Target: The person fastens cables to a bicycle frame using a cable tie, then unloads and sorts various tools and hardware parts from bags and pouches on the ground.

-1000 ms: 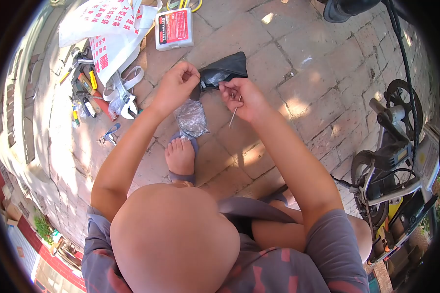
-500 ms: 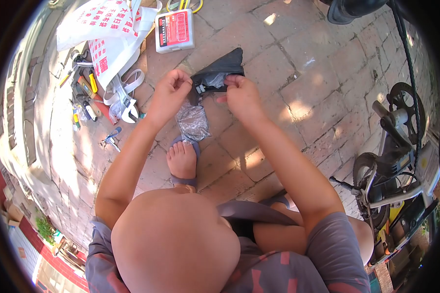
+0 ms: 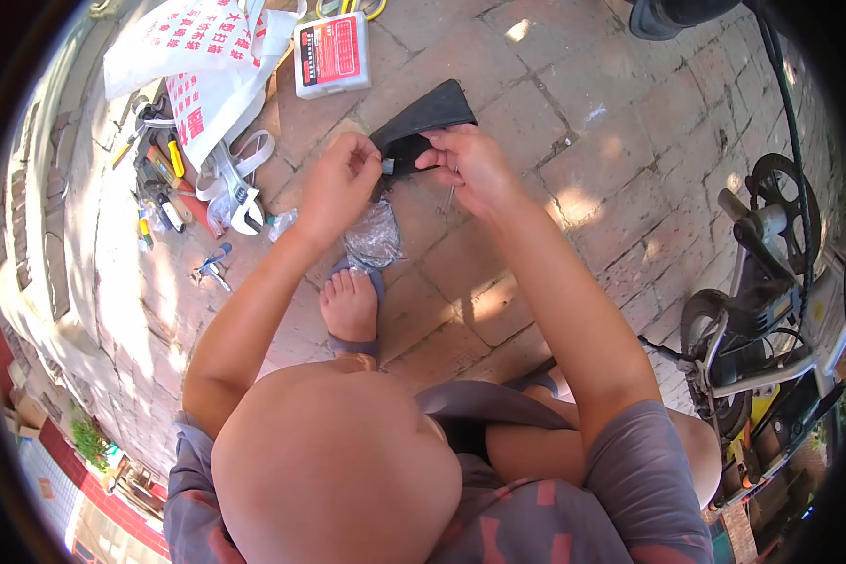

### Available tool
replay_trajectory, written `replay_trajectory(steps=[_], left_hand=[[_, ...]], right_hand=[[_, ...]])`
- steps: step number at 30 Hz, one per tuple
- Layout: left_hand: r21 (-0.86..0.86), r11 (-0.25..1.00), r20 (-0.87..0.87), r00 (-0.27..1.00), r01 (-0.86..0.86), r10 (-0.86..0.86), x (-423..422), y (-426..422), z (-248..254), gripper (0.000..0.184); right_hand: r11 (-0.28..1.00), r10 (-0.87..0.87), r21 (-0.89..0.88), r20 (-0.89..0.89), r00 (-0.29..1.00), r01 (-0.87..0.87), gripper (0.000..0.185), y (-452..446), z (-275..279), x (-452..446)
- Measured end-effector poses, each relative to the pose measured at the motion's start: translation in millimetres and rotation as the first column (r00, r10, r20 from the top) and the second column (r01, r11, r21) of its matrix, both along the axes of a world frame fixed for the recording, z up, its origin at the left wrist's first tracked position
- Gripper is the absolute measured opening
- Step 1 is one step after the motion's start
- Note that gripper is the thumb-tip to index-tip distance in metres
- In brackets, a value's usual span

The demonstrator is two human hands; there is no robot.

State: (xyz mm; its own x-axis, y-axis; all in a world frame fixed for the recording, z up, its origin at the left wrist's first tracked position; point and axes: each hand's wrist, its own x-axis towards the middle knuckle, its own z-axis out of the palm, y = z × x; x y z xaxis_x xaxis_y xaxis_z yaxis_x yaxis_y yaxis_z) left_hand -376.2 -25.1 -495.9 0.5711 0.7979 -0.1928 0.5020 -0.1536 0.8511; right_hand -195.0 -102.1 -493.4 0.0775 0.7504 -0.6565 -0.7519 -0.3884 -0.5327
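Observation:
A black pouch (image 3: 430, 115) hangs between my two hands over the brick paving, its opening towards me. My left hand (image 3: 345, 179) pinches the left edge of the pouch, beside a small grey piece at its mouth. My right hand (image 3: 472, 167) has its fingers closed on the pouch's right edge, and a thin metal rod sticks out below that palm. Below the pouch, a crumpled clear plastic bag (image 3: 374, 235) lies by the sandalled foot. A smaller piece of clear plastic (image 3: 282, 224) lies just left of my left forearm.
Left of my hands, an adjustable wrench (image 3: 245, 209) and several tools lie beside a white printed bag (image 3: 197, 70). A clear case with a red label (image 3: 333, 56) stands at the top. To the right is a wheeled metal frame (image 3: 766, 301) with a black cable.
The clear plastic inside the pouch's mouth is gone from there, and a piece of plastic now lies left of my left forearm. My right hand has shifted slightly along the pouch.

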Motion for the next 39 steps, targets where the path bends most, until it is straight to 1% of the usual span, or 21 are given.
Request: replay_trajectory(steps=[2,4,5,6,7,8,10,11,14,17,20,22,23,25,26,29,32,35,37,39], left_hand=[[-0.053,0.997,0.002,0.999,-0.048,0.049,1.6,4.1,-3.1,0.01],[-0.088,0.992,0.027,0.996,-0.087,0.09,2.4,8.2,-5.2,0.011],[-0.08,0.993,0.022,0.996,-0.084,0.086,2.8,8.4,-4.1,0.011],[-0.071,0.994,0.017,0.997,-0.08,0.081,3.1,8.2,-2.2,0.011],[-0.061,0.995,0.011,0.997,-0.075,0.076,3.0,7.7,-0.7,0.011],[-0.069,0.995,0.005,0.998,-0.066,0.067,2.3,6.3,-0.5,0.011],[-0.084,0.995,-0.007,0.999,-0.047,0.047,0.5,2.7,-1.1,0.011],[-0.097,0.994,-0.003,0.999,-0.046,0.046,-0.3,1.0,-0.8,0.011],[-0.125,0.991,0.009,0.999,-0.044,0.046,-1.6,-3.7,-2.2,0.012],[-0.13,0.991,0.013,0.999,-0.04,0.042,-3.5,-9.7,-4.8,0.012],[-0.143,0.989,0.022,0.999,-0.044,0.048,-3.3,-11.0,-5.7,0.011],[-0.17,0.983,0.039,0.997,-0.061,0.068,-4.9,-10.8,-8.6,0.011],[-0.158,0.986,0.03,0.998,-0.047,0.053,-5.6,-10.0,-9.1,0.009],[-0.138,0.99,0.011,1.0,-0.023,0.025,-7.2,-9.5,-10.4,0.007],[-0.139,0.99,0.024,0.999,-0.037,0.041,-6.9,-9.5,-11.0,0.008],[-0.16,0.985,0.04,0.996,-0.069,0.077,-5.8,-7.6,-12.8,0.012],[-0.198,0.977,0.024,0.996,-0.08,0.086,-6.2,-4.2,-13.6,0.012],[-0.213,0.973,0.04,0.994,-0.092,0.103,-5.4,-3.2,-12.2,0.011],[-0.243,0.963,0.071,0.988,-0.113,0.134,-4.2,-3.3,-10.9,0.011],[-0.238,0.968,0.081,0.991,-0.082,0.104,-7.0,-3.4,-10.6,0.009]], right_hand=[[0.998,0.061,-0.005,0.119,0.991,-0.061,0.026,-2.9,1.7,-1.1],[0.996,0.079,-0.047,0.205,0.976,-0.07,0.03,-4.6,3.4,-5.0],[0.995,0.088,-0.067,0.247,0.965,-0.073,0.033,-5.2,3.8,-6.3],[0.985,0.173,-0.059,0.424,0.889,-0.164,0.034,-8.3,-1.7,-8.0],[0.965,0.243,-0.067,0.586,0.773,-0.252,0.034,-13.6,-12.2,-10.9],[0.938,0.293,-0.093,0.724,0.624,-0.334,0.035,-15.7,-14.0,-13.3],[0.838,0.432,-0.274,0.861,0.268,-0.472,0.031,-24.8,-14.7,-18.5],[0.775,0.472,-0.377,0.879,0.069,-0.507,0.029,-29.2,-12.5,-22.0],[0.799,0.392,-0.342,0.92,-0.003,-0.495,0.029,-34.4,-8.1,-34.7],[0.753,0.478,-0.453,0.875,-0.075,-0.478,0.03,-28.4,1.5,-40.6],[0.803,0.426,-0.424,0.9,-0.092,-0.419,0.025,-23.1,-8.7,-39.9],[0.861,0.384,-0.368,0.923,-0.027,-0.352,0.022,-21.9,-15.9,-33.1],[0.885,0.36,-0.34,0.933,0.004,-0.318,0.021,-23.1,-18.8,-30.0],[0.917,0.259,-0.218,0.962,0.086,-0.333,0.019,-32.2,-24.0,-24.9],[0.928,0.209,-0.155,0.97,0.127,-0.338,0.019,-34.7,-22.9,-24.3],[0.875,0.27,-0.198,0.957,0.106,-0.442,0.022,-48.3,-14.3,-34.7],[0.863,0.309,-0.268,0.951,0.027,-0.429,0.022,-50.4,-11.5,-54.9],[0.881,0.343,-0.28,0.933,0.107,-0.381,0.023,-41.1,-18.5,-69.9],[0.902,0.297,-0.233,0.946,0.13,-0.363,0.023,-38.5,-20.6,-78.4],[0.918,0.257,-0.195,0.956,0.144,-0.345,0.023,-39.5,-23.5,-82.0]])
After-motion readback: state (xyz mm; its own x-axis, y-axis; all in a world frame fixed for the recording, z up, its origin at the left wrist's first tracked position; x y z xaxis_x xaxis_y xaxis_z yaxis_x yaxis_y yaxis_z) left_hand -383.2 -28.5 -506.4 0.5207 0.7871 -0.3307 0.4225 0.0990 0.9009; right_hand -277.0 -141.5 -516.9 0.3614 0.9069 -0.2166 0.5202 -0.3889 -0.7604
